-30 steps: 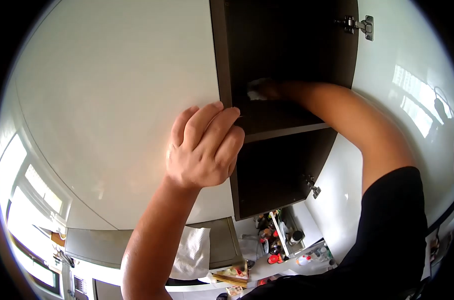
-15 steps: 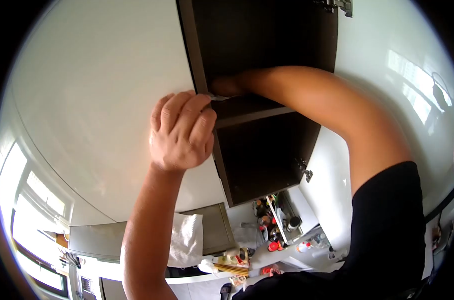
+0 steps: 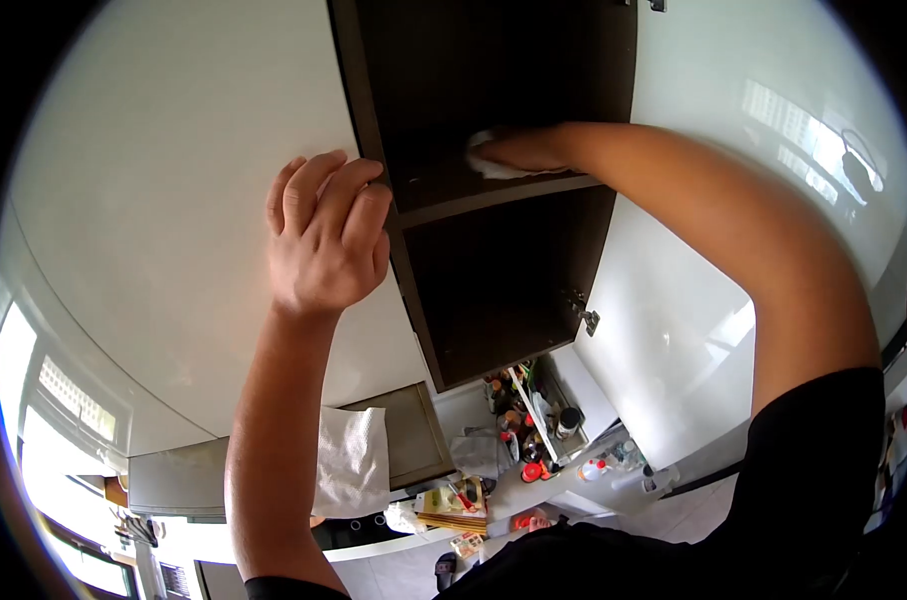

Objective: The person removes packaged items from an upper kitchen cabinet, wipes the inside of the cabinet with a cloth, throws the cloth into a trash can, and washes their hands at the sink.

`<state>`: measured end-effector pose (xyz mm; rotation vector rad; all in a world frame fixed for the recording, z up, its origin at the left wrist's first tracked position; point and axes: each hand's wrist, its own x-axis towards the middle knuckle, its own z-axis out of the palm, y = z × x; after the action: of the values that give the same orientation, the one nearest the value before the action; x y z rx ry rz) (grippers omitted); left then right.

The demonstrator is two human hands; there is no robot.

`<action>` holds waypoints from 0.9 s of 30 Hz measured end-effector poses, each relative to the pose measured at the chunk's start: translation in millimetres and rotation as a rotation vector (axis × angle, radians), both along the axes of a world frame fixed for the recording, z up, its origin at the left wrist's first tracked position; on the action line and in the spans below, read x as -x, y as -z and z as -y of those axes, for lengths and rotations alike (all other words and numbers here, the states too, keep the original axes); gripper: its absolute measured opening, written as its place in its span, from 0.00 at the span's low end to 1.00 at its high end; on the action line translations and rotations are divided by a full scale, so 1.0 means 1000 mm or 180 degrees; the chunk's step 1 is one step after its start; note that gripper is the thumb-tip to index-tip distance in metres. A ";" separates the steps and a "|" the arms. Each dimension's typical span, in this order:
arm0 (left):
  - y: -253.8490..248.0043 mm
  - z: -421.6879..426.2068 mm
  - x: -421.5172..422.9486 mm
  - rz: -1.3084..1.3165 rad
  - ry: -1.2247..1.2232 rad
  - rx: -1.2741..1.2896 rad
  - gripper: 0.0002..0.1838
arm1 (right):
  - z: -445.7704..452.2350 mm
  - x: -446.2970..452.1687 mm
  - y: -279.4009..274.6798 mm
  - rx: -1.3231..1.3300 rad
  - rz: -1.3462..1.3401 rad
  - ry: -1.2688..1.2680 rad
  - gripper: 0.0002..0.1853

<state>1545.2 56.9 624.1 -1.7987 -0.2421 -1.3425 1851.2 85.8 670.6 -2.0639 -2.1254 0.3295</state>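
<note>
My right hand (image 3: 522,152) reaches into the open dark brown cabinet (image 3: 494,205) and presses a white cloth (image 3: 486,165) against the shelf; its fingers are partly hidden in shadow. Bent fingers of my left hand (image 3: 329,230) hook onto the edge of the shut white cabinet door (image 3: 194,200), left of the opening. A second compartment (image 3: 504,280) lies under the shelf. To the right, the glossy white door (image 3: 694,230) stands swung open on its hinges.
Below are a range hood (image 3: 409,430) with a white towel (image 3: 354,460) over it, a pull-out rack (image 3: 559,415) with several bottles and jars, and a stack of boards (image 3: 454,508). The open door is close to my right arm.
My right hand has slid the white cloth rightward along the shelf, away from the left wall. My left hand stays at the door edge. The whole view has shifted slightly.
</note>
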 end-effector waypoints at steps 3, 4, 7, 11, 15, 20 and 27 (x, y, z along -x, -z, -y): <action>-0.002 -0.001 0.000 0.0051 0.0063 -0.0091 0.08 | -0.007 -0.015 -0.003 -0.0111 -0.0016 0.0318 0.41; -0.003 0.000 0.000 0.0073 0.0108 -0.0168 0.07 | -0.016 -0.020 0.000 -0.0113 -0.0018 0.0433 0.41; -0.005 0.000 0.000 0.0073 0.0162 -0.0188 0.07 | -0.039 -0.029 0.001 -0.0186 -0.0036 0.0711 0.43; -0.003 -0.001 -0.003 0.0055 0.0226 -0.0206 0.06 | -0.069 -0.033 -0.004 -0.0278 0.0068 0.0643 0.42; 0.002 -0.012 -0.005 0.0048 0.0184 -0.0222 0.07 | -0.101 -0.031 -0.007 -0.0367 0.0402 0.0074 0.40; 0.002 -0.009 -0.006 0.0074 0.0187 -0.0251 0.07 | -0.101 -0.017 -0.007 -0.0279 0.0542 -0.0415 0.39; 0.001 -0.001 -0.004 0.0042 0.0179 -0.0159 0.06 | -0.081 0.006 -0.004 -0.0201 0.0191 -0.0389 0.37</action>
<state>1549.1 58.3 623.4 -1.7673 -0.1647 -1.3882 1845.5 166.6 674.7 -1.9382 -2.2716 0.2154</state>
